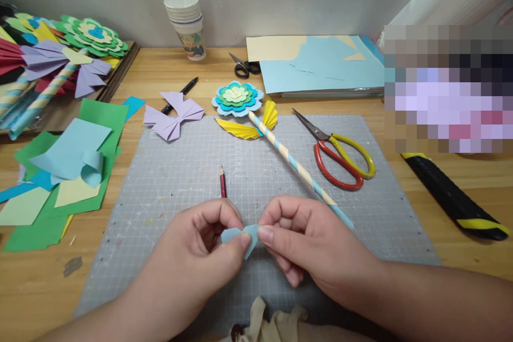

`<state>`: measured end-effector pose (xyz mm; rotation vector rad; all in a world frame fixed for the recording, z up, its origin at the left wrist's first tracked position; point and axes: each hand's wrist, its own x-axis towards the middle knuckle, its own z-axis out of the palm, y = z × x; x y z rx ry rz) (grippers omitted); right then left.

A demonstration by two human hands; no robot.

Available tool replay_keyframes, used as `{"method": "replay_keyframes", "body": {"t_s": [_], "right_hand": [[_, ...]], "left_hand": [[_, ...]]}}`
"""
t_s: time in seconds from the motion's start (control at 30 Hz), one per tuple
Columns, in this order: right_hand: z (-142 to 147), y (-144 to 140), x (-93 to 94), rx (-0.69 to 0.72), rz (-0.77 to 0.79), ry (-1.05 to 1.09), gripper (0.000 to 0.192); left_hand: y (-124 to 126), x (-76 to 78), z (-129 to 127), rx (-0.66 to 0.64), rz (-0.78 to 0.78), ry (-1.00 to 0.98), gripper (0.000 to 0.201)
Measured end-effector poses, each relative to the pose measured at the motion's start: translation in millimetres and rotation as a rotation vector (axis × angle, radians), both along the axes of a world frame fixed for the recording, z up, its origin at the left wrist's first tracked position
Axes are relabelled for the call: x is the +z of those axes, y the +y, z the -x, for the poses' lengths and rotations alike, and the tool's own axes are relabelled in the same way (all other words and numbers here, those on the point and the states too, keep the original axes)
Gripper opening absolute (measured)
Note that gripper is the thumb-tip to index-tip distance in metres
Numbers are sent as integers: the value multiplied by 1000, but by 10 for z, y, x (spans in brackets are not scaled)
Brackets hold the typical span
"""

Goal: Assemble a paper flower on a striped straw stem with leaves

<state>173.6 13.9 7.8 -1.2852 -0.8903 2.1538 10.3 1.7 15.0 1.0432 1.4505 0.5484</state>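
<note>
Between my two hands is a small light blue paper heart (pixel 251 240), held above the grey cutting mat (pixel 160 181). My left hand (pixel 204 248) pinches its left side between thumb and forefinger. On its right edge, the thumb and forefinger of my right hand (pixel 304 238) are closed too. Just beyond my left hand lies a dark red pencil (pixel 223 181). A paper flower (pixel 237 98) with layered blue and green petals, yellow pleated leaves (pixel 240 129) and a striped stem (pixel 298 164) rests across the mat. Red-and-yellow-handled scissors (pixel 340 155) lie right of the stem.
A purple pleated paper bow (pixel 175 116) overlaps a black pen (pixel 188 88). Coloured paper scraps (pixel 72 144) and finished paper flowers (pixel 93 35) are at left. Small black scissors (pixel 245 68), paper cups (pixel 188 32) and paper sheets (pixel 316 72) stand behind. A black-and-yellow cutter (pixel 457 200) lies right.
</note>
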Motion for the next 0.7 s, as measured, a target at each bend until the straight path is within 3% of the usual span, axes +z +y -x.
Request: {"method": "replay_keyframes", "body": {"t_s": [0.33, 0.53, 0.7], "right_hand": [[-9, 13, -101, 25, 33, 93, 28], [-1, -36, -67, 49, -103, 12, 24], [-24, -19, -56, -19, -153, -34, 22]], "left_hand": [[48, 24, 6, 59, 47, -59, 22], [20, 12, 17, 54, 89, -80, 24], [29, 9, -13, 48, 96, -261, 21]]}}
